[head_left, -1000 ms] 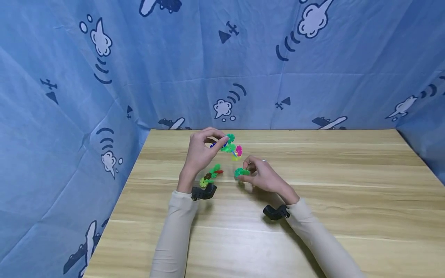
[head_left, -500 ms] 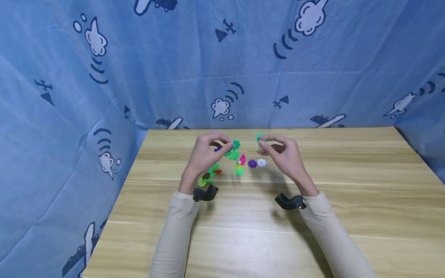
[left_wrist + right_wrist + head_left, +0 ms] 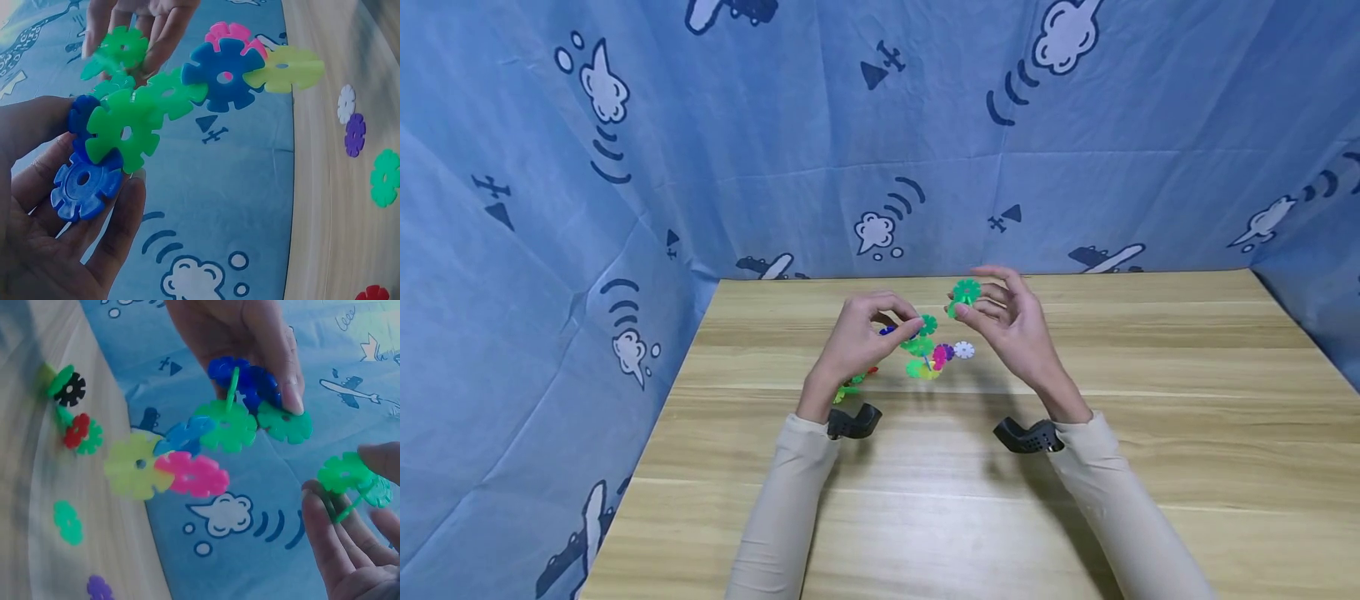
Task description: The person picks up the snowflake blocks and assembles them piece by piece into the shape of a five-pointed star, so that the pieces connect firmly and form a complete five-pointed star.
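Note:
My left hand (image 3: 865,346) pinches a chain of notched plastic snowflake discs above the table. In the left wrist view, blue discs (image 3: 84,184) sit at the fingers, joined to green discs (image 3: 125,131). Farther along come another blue disc (image 3: 225,75), a pink disc (image 3: 219,32) and a yellow disc (image 3: 294,65) at the end. My right hand (image 3: 1018,329), raised beside it, holds a small cluster of joined green discs (image 3: 347,474) between thumb and fingers. The chain and the cluster are close together but apart in the right wrist view.
On the wooden table (image 3: 1075,500) lie a white disc (image 3: 964,350), a purple disc (image 3: 355,134) and a green disc (image 3: 67,522). Another group of joined discs, with a black disc (image 3: 70,389) and a red disc (image 3: 77,430), lies by my left wrist. A blue printed curtain (image 3: 775,167) hangs behind.
My right hand has risen from the table, moving right and away with the green cluster, and its fingers have shifted around it. My left hand has moved slightly right with the chain.

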### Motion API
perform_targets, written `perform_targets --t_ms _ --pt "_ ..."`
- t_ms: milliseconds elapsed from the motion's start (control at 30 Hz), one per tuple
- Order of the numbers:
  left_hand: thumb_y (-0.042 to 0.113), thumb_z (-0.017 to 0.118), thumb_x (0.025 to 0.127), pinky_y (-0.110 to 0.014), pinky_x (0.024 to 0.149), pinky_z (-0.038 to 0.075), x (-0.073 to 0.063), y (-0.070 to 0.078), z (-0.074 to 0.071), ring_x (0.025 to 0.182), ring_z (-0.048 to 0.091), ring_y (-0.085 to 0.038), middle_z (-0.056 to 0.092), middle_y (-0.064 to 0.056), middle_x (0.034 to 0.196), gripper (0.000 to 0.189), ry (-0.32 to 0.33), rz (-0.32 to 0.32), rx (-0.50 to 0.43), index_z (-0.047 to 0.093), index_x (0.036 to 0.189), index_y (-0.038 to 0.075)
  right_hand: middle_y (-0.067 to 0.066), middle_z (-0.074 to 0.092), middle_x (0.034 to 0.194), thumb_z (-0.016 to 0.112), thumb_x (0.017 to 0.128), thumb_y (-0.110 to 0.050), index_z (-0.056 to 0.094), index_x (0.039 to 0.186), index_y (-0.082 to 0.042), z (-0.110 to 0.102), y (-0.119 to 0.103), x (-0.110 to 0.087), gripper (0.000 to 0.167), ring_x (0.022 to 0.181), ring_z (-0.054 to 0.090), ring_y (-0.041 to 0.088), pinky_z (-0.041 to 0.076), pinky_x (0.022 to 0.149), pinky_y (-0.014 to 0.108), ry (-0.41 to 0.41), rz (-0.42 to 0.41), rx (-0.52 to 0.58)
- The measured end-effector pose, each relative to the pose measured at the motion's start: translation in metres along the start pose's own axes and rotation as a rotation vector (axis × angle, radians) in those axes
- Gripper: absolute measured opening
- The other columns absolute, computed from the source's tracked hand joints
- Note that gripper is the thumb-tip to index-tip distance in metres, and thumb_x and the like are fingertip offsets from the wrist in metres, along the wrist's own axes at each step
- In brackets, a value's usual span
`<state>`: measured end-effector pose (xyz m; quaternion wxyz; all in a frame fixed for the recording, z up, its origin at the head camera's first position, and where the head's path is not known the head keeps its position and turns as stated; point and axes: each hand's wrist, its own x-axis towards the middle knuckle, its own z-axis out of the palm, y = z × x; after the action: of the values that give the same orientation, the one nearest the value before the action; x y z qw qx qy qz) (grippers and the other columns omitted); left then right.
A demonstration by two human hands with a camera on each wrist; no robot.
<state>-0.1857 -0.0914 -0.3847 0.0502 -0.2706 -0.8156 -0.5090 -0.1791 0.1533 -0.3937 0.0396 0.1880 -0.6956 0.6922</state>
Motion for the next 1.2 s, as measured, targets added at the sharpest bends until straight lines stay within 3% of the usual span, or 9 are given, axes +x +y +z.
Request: perform_targets --t_ms 200,500,833,1000,1200 --pt "0.023 0.075 0.098 -0.025 0.082 0.062 0.0005 0.0023 0.0035 0.091 0.069 -0.011 0.075 -0.001 0.097 0.012 -0.021 -0.006 0.007 0.08 0.097 0.012 0.01 0.071 0.129 0.068 0.102 -0.012 0.058 0.133 0.004 0.0033 -0.001 -0.0018 0.036 0.118 0.073 0.013 0.058 0.102 0.025 -0.063 0.023 0.018" --pt "0.023 0.075 0.098 -0.027 0.08 0.062 0.0019 0.0015 0.006 0.088 0.068 -0.009 0.074 0.0 0.095 0.011 -0.031 0.028 0.011 0.079 0.096 0.012 0.01 0.074 0.129 0.069 0.101 -0.009 0.061 0.129 0.001 0.0054 0.0018 0.0001 0.031 0.116 0.071 0.012 0.058 0.101 0.024 -0.077 -0.029 -0.005" --pt "0.021 0.075 0.098 -0.024 0.078 0.062 0.002 0.0006 0.0092 0.088 0.069 -0.009 0.075 -0.001 0.095 0.011 -0.022 0.045 0.025 0.079 0.096 0.011 0.0 0.076 0.123 0.071 0.099 -0.009 0.063 0.127 -0.003 0.0054 0.0014 -0.0019 0.029 0.114 0.074 0.011 0.059 0.099 0.024 -0.075 -0.004 -0.022" --pt "0.022 0.076 0.097 -0.024 0.079 0.062 0.0014 0.0009 0.0093 0.089 0.069 -0.009 0.075 -0.001 0.096 0.011 -0.001 0.052 0.021 0.079 0.097 0.011 0.003 0.074 0.129 0.068 0.101 -0.008 0.063 0.131 0.002 0.0042 0.0014 -0.0016 0.032 0.116 0.073 0.012 0.058 0.1 0.024 -0.127 -0.021 -0.031" --pt "0.021 0.074 0.098 -0.025 0.078 0.062 0.0017 0.0018 0.0058 0.088 0.069 -0.01 0.074 -0.001 0.096 0.011 0.003 0.071 0.035 0.078 0.096 0.011 0.003 0.069 0.127 0.07 0.099 -0.006 0.064 0.134 0.0 0.0052 -0.0012 -0.0015 0.036 0.105 0.076 0.011 0.062 0.092 0.026 -0.165 -0.046 -0.107"
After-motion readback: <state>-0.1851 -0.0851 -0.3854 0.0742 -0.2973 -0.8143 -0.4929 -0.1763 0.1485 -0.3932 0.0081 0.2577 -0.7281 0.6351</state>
